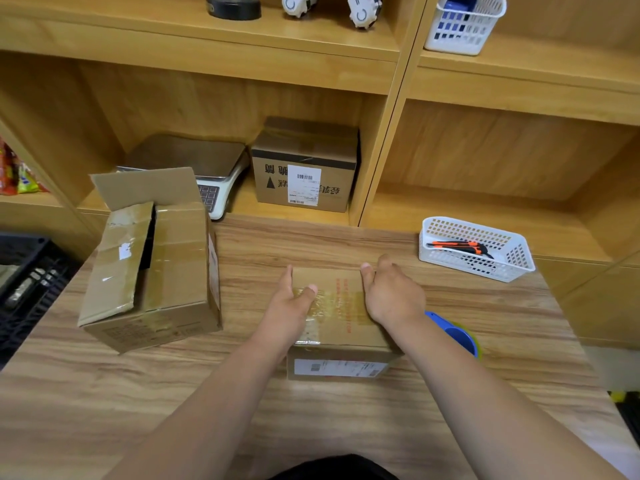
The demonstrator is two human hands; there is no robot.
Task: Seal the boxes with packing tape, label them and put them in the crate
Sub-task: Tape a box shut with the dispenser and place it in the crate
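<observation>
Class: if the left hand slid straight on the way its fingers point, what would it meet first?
The left hand would probably meet the labelled box on the low shelf, after bare tabletop; depth is unclear.

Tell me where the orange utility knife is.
In the head view, the utility knife lies inside the white basket at the far right of the table, beyond the right hand.
</observation>
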